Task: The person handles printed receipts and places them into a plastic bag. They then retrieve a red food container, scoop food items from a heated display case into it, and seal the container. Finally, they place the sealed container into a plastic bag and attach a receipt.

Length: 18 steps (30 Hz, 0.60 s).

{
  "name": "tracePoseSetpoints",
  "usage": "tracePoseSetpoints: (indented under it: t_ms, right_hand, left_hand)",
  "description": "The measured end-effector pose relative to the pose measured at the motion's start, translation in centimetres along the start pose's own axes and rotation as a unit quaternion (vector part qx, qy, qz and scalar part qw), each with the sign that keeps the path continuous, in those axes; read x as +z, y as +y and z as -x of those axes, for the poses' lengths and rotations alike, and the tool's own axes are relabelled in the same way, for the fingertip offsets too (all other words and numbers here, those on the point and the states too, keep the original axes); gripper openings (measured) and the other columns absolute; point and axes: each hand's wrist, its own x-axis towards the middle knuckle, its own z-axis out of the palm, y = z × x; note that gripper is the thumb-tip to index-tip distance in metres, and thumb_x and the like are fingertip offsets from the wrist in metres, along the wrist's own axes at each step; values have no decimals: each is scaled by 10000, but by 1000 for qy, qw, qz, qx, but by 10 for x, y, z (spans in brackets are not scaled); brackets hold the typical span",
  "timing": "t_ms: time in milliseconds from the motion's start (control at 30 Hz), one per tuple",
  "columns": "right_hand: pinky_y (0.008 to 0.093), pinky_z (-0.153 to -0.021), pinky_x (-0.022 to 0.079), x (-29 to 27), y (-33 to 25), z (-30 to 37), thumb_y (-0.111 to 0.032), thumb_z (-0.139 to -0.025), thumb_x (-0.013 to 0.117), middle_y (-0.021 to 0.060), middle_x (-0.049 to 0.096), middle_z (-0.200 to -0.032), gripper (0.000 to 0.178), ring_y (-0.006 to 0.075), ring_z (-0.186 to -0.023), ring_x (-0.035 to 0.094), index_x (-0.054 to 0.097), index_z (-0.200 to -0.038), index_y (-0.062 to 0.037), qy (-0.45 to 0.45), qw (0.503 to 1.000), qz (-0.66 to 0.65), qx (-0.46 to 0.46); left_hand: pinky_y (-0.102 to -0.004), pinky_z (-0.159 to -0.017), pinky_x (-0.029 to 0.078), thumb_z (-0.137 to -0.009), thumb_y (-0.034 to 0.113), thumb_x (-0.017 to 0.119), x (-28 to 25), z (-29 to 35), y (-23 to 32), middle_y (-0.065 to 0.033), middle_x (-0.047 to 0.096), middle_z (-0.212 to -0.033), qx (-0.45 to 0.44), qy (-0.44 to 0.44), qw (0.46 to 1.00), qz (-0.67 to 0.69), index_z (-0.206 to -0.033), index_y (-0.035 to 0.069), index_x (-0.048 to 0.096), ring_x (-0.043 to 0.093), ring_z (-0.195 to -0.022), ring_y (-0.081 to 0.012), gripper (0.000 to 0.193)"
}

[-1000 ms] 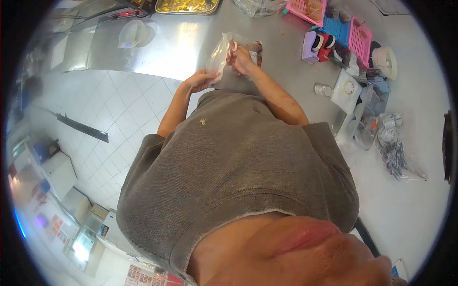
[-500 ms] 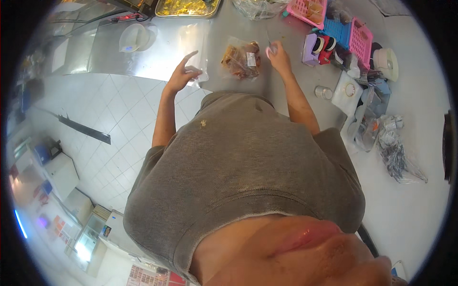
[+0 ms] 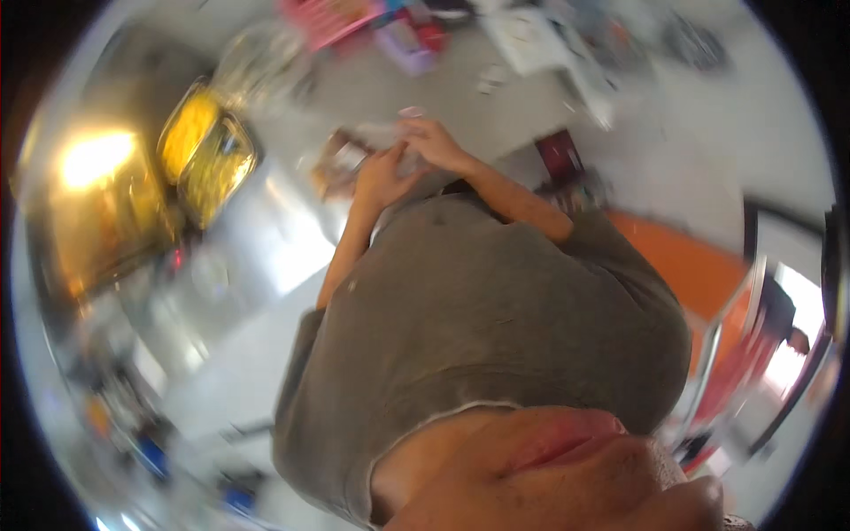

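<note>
Your steel table (image 3: pixel 367 96) is carrying everything noted. Two trays of yellow food (image 3: pixel 251 164) are standing well back from its near edge. The clear bag of brown pieces (image 3: pixel 335 170) is lying close to that edge. Your left hand (image 3: pixel 387 180) is overlapping its right side; your right hand (image 3: pixel 436 146) is sitting just beside. Blur is concealing whether either hand's fingers are gripping. A small pink object (image 3: pixel 411 112) is showing beyond your right fingertips.

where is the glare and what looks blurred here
Head view: yellow-white glare around a bright light at far left, white glare on the steel counter; head view again: the pink basket and food bag look smeared, and the corners go dark.
</note>
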Motion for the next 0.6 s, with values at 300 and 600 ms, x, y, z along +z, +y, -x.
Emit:
tracePoseSetpoints:
  t_ms: [300, 600]
  right_hand:
    - [404, -671, 531, -220, 199, 260, -201, -765, 711, 162, 602, -1020, 545, 293, -781, 650, 478, -1229, -36, 657, 683, 7, 320]
    - [450, -969, 437, -342, 333, 484, -343, -774, 723, 244, 579, -1271, 645, 361, -1145, 569, 558, -1277, 25, 662, 538, 8, 521]
  left_hand:
    - [-285, -708, 492, -911, 253, 669, 51, -47, 7, -89, 718, -1015, -20, -92, 991, 98, -1266, 68, 593, 683, -917, -190, 408]
    - [-299, -739, 517, -912, 196, 670, 77, -80, 22, -90, 709, -1009, -76, -82, 993, 25, -1200, 38, 629, 660, -925, -167, 330]
